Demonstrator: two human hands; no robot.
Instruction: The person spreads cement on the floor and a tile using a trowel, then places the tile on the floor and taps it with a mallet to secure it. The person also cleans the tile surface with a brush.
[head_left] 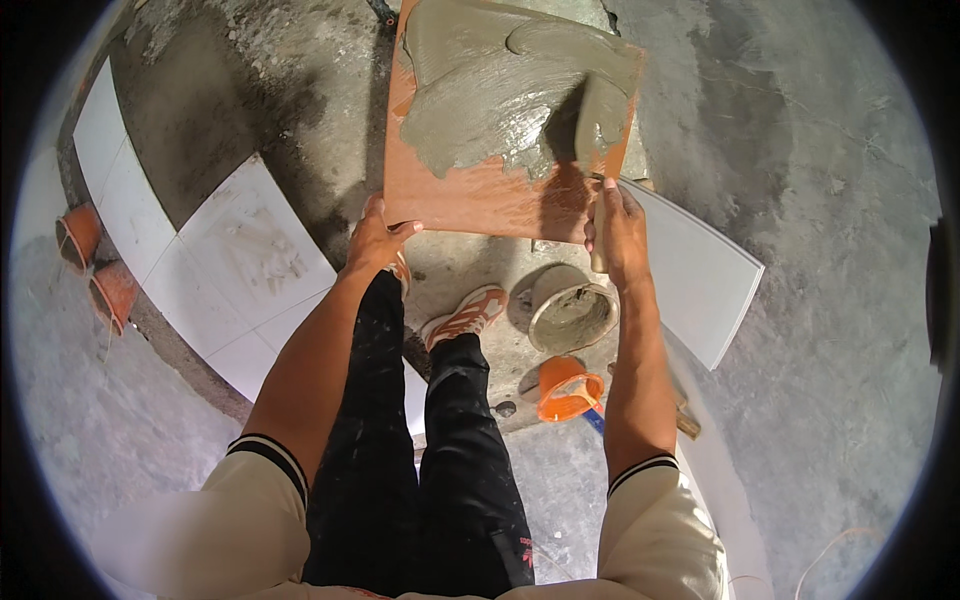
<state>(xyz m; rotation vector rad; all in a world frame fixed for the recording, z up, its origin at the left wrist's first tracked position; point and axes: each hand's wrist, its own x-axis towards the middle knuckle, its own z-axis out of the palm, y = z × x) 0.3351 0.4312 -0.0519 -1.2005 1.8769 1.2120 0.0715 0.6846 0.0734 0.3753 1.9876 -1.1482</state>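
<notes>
A square terracotta-coloured tile point(450, 195) lies back-up at top centre, its upper part spread with wet grey mortar point(460, 70). My left hand point(385, 232) grips the tile's near left corner with thumb on the surface. My right hand point(620, 228) is closed round the wooden handle of a trowel point(600, 125), whose mortar-coated blade is at the tile's right side. Just below the tile, between my right forearm and my shoe, stands a bucket of grey mortar point(570, 315). My legs in dark trousers stand beneath.
Laid white tiles point(230, 230) curve along the left; two orange pots point(110, 295) sit beyond them. A loose white tile point(700, 280) lies at right. A small orange bucket point(560, 390) with a tool is below the mortar bucket. Rough concrete floor point(800, 400) surrounds these.
</notes>
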